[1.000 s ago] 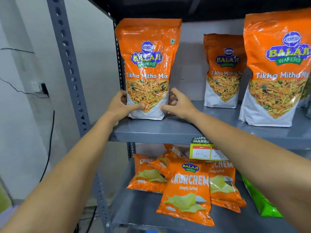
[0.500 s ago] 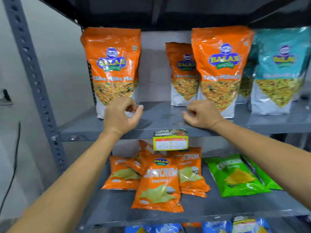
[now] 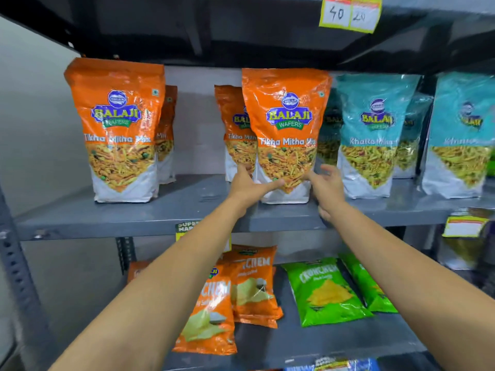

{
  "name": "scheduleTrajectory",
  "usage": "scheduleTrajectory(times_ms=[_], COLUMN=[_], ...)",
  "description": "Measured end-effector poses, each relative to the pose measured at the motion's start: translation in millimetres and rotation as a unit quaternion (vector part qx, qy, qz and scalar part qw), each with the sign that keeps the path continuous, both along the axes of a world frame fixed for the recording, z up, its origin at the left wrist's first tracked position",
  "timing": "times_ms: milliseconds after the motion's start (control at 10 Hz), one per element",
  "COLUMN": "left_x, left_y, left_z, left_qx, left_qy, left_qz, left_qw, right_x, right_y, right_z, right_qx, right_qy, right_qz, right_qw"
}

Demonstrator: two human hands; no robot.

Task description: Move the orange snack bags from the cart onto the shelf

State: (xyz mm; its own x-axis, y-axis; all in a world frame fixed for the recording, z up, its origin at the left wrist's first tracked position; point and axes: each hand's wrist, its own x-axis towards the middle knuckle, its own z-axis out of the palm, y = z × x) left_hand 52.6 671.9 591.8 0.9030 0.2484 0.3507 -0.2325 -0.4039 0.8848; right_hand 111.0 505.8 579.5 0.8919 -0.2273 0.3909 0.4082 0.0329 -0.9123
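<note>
Two big orange snack bags stand upright at the front of the grey shelf (image 3: 184, 202): one on the left (image 3: 117, 129) and one in the middle (image 3: 286, 116). More orange bags (image 3: 231, 129) stand behind them. My left hand (image 3: 249, 184) grips the middle bag's lower left corner, thumb across its front. My right hand (image 3: 325, 188) is at the bag's lower right edge with fingers spread, thumb just touching it. The cart is out of view.
Teal snack bags (image 3: 375, 129) stand directly right of the middle bag. On the lower shelf lie flat orange chip packets (image 3: 211, 311) and green ones (image 3: 324, 290). A yellow price tag (image 3: 348, 14) hangs from the shelf above. A grey upright post (image 3: 16, 263) is on the left.
Both hands let go of the left orange bag, left standing on the shelf, and moved right. My left hand has now taken hold of the middle orange bag; my view shifted right too.
</note>
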Motion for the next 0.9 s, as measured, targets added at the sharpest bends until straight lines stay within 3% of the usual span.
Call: scheduleTrajectory(times_ms=[100, 400, 800, 900], left_x=[6, 23, 20, 8], left_y=[3, 32, 26, 16], left_z=[-1, 0, -1, -1], left_qx=[-0.016, -0.162, -0.140, -0.049], left_qy=[-0.026, -0.023, -0.052, -0.016], left_qz=[0.002, 0.077, 0.119, 0.173], left_qw=[1.000, 0.984, 0.982, 0.983], right_x=[12, 21, 30, 19], right_y=[1, 35, 34, 34], right_z=[4, 5, 2, 4], right_qx=[-0.049, -0.144, -0.173, -0.238], right_qy=[-0.008, -0.075, -0.078, -0.097], right_qz=[0.063, 0.101, 0.183, 0.133], right_qw=[0.997, 0.982, 0.965, 0.957])
